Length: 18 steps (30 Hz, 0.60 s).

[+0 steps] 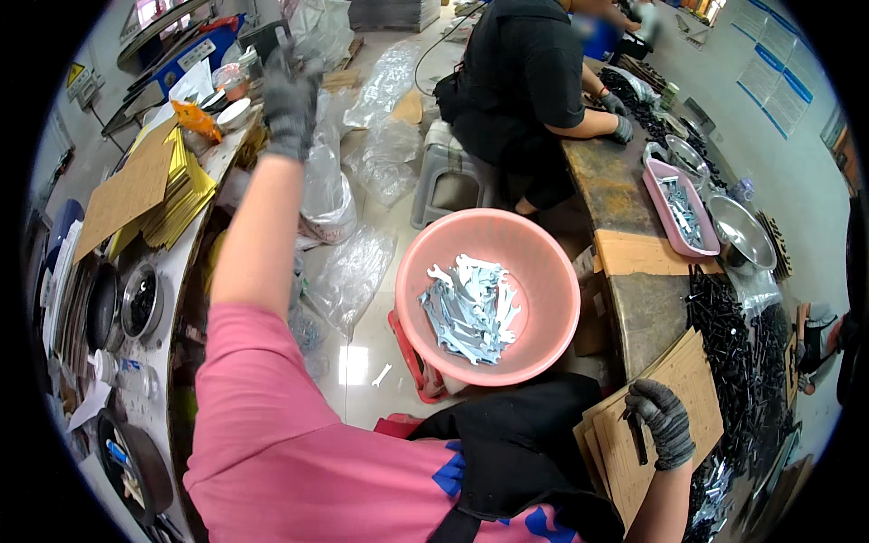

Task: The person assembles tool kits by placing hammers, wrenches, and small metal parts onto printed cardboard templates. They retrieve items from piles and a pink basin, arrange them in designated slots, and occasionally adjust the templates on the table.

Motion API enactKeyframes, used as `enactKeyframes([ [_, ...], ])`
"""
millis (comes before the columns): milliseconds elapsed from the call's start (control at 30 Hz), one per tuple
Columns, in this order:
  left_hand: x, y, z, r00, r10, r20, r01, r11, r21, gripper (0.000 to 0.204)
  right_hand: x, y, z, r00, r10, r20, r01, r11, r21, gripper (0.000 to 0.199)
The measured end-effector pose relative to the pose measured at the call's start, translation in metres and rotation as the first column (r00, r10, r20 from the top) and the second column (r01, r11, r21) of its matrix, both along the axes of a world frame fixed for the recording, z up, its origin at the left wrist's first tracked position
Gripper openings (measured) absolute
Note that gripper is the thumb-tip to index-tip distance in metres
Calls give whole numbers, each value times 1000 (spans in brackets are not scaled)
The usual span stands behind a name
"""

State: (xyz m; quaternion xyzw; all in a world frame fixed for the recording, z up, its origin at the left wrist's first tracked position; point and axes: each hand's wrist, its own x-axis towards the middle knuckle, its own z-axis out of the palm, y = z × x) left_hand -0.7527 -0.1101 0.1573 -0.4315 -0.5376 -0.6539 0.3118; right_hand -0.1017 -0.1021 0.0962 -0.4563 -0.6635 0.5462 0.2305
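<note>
Grey knit gloves cover both of the person's hands. The left hand point(290, 101) is raised far out over the left counter point(172, 271), near its far end, with fingers curled; it seems to close on a thin pale strip, but glare and distance make it impossible to tell what is gripped or how firmly. Just beneath it hangs a crumpled clear plastic bag point(328, 195), and yellow-edged cardboard sheets point(149, 185) lie stacked on that counter's far half.

The right hand point(663, 419) rests on a stack of brown cardboard sheets point(674, 380) at the near end of the right-hand counter point(625, 195). Its fingers clench a small dark tool point(636, 436), whose lower end pokes out below the fist and lies against the top sheet; its shape is hard to make out. Heaps of small black parts point(738, 353) crowd the counter's outer edge just beside the stack, partly cut off by the dark rim.

Between the counters sits a pink basin point(543, 262) holding pale flat wrenches point(471, 308), well apart from both hands. A co-worker in black point(516, 81) sits farther along the right counter, beside a pink tray point(665, 204) and a steel bowl point(742, 235).
</note>
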Motion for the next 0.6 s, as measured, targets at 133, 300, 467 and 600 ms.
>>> enactKeyframes([
  [133,56,-45,-120,866,-144,478,262,946,-190,41,13,4,-1,998,-58,-25,58,998,-11,36],
  [300,107,-79,-164,815,-56,577,290,901,-322,35,49,1,-2,996,-85,-39,87,995,44,35],
  [467,175,-43,-104,823,-274,497,481,802,-355,35,86,-23,-15,977,-176,122,157,976,152,27],
  [600,267,-7,-81,598,-582,552,781,576,-240,35,110,-50,-26,975,-144,170,115,978,171,32],
])
